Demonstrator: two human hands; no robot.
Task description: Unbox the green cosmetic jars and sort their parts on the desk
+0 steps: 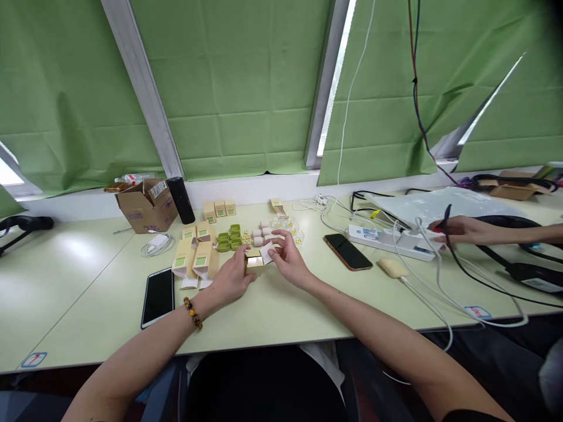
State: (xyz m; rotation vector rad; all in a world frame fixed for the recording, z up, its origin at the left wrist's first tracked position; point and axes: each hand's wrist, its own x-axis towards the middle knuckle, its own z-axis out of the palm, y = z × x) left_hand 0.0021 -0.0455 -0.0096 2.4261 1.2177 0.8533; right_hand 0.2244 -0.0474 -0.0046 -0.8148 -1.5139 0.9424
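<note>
Head view: left hand (232,274) grips box (254,269), long axis sideways, right hand (289,262) pinching its rightward flap (265,254).

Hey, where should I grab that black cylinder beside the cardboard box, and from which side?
I'd grip the black cylinder around its middle, coming from the front right. It stands on end, so its round body should suit a wrapped hand; the cardboard box crowds its left, and the white wall is behind.
</note>
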